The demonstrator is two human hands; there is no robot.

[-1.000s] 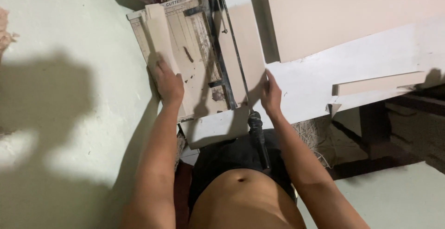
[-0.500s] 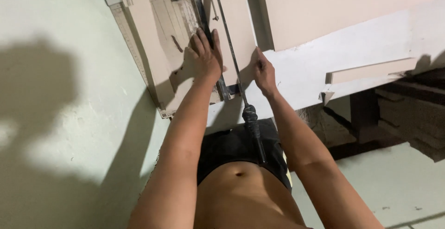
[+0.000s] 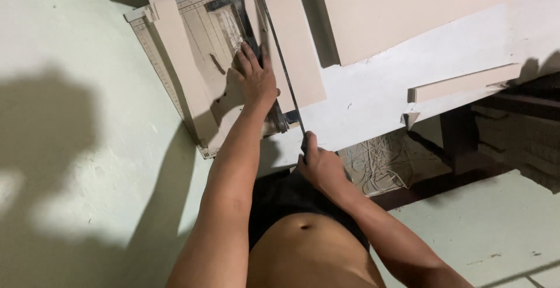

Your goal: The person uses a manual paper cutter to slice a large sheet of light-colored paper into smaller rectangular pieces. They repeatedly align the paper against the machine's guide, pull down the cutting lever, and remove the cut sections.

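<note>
Both hands busy: left hand (image 3: 255,78) flat on card sheet (image 3: 294,43), right hand (image 3: 318,165) gripping cutter handle (image 3: 303,145).

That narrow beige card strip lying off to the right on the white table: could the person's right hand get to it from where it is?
Probably yes. The right hand grips the cutter's black lever handle, so it must let go first. The narrow beige card strip lies uncovered on the white table, with nothing between.

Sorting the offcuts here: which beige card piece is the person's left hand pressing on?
The left hand presses the card sheet under the cutter blade; the narrow strip lies apart, far right.
</note>
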